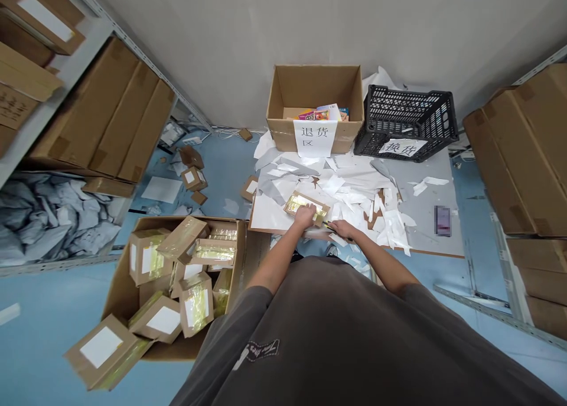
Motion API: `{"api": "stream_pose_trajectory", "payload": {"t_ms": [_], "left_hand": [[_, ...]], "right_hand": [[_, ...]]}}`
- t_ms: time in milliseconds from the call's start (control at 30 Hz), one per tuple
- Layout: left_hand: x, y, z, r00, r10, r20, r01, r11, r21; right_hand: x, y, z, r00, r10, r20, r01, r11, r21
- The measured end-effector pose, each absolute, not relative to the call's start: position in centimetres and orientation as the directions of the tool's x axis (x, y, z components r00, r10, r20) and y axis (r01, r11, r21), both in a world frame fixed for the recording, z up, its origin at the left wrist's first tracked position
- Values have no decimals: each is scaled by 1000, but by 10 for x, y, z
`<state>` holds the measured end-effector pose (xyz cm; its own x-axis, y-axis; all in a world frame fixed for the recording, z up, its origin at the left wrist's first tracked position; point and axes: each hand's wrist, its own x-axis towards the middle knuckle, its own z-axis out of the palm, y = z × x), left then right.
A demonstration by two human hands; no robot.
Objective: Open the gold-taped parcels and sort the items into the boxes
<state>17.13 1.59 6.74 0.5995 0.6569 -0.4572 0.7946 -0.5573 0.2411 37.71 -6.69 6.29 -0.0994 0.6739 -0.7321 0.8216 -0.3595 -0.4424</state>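
Observation:
A small cardboard box (291,203) wrapped in yellowish tape lies near the front edge of the table (271,217). My left hand (305,216) grips the box from above, its fingers closed over the taped top. In my right hand (341,229) is a slim yellow-and-black box cutter (328,224), its front end at the box's right corner. The blade itself is too small to make out. Torn white paper scraps (349,196) lie around and behind the box.
An open carton (279,131) holding colourful packets stands behind, beside a black plastic crate (410,122). A phone-like object (442,221) lies at the table's right. On my left, a large carton (241,246) is heaped with taped boxes. Shelves with cartons (518,152) flank both sides.

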Motion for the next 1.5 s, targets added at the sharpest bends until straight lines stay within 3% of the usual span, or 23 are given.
{"api": "stream_pose_trajectory", "payload": {"t_ms": [167, 300, 533, 667, 867, 1233, 1500], "left_hand": [[165, 15, 68, 644, 629, -436, 761, -587, 277], [156, 27, 62, 597, 683, -420, 802, -492, 339], [160, 56, 30, 545, 696, -469, 834, -508, 216], [159, 58, 16, 603, 699, -385, 796, -562, 227], [142, 32, 0, 693, 700, -175, 715, -634, 296], [148, 13, -11, 647, 762, -35, 718, -593, 363], [155, 7, -15, 622, 783, 2, 720, -573, 391]], "right_hand": [[372, -88, 60, -42, 692, -720, 793, -416, -446], [386, -107, 59, 33, 712, -701, 754, -478, -450], [396, -119, 69, 86, 777, -623, 759, -456, -464], [382, -113, 72, 67, 832, -551, 812, -366, -455], [367, -111, 66, 85, 843, -531, 882, -312, -354], [345, -116, 71, 214, 789, -576, 945, -317, -82], [344, -116, 71, 227, 797, -559, 944, -322, -77]]}}
